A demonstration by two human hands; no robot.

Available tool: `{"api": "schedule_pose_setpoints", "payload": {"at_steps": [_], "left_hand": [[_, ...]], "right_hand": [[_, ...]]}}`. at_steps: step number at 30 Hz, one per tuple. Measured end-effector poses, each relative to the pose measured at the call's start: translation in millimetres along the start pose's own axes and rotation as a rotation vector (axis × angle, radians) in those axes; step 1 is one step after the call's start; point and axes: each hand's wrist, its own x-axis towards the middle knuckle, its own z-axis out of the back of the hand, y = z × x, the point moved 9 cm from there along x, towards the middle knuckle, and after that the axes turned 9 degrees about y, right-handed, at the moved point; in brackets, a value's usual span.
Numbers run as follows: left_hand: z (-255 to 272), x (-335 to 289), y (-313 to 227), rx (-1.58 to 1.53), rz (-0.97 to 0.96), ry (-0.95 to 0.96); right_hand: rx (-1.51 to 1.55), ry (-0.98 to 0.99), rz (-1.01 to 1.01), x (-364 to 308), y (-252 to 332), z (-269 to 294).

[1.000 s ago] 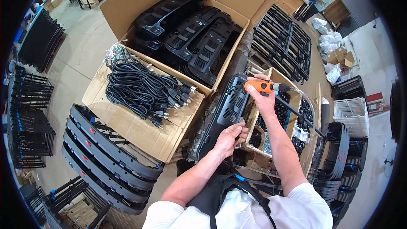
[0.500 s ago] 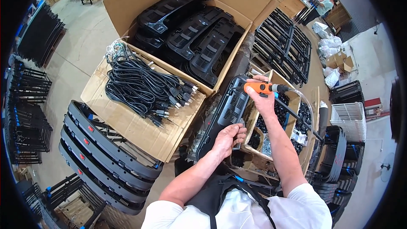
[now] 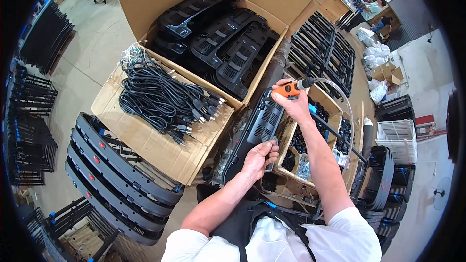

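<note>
A long black plastic cover (image 3: 266, 120) with slotted vents lies slantwise before me. Around an orange air screwdriver (image 3: 290, 89) my right hand (image 3: 294, 103) is closed, at the cover's far end. From the tool's rear a clear hose (image 3: 340, 93) curves off to the right. The tool's tip is hidden. Beside the cover's right edge, my left hand (image 3: 258, 159) has its thumb and fingers pinched together. A small greyish piece shows at its fingertips, too small to name.
A wooden bin (image 3: 318, 157) of black parts and screws stands right of the cover. Left lies a bundle of black power cables (image 3: 160, 92) on cardboard (image 3: 196, 153). A large carton (image 3: 145, 7) holds more covers. Curved grey-black shells (image 3: 121, 179) are stacked at lower left.
My right hand has brought the air screwdriver left and slightly away from me, to the cover's far end. My left hand stays almost where it was.
</note>
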Motion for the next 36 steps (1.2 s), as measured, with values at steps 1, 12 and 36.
{"api": "schedule_pose_setpoints", "payload": {"at_steps": [1, 12, 36], "left_hand": [[-1, -1, -1, -0.006, -0.01, 0.004], [6, 0, -10, -0.128, -0.082, -0.048], [-3, 19, -43, -0.356, -0.157, 0.034]], "right_hand": [[0.005, 0.009, -0.016, 1, -2, 1], [0.137, -0.054, 0.081, -44, 24, 12], [0.26, 0.036, -0.007, -117, 36, -7]]}}
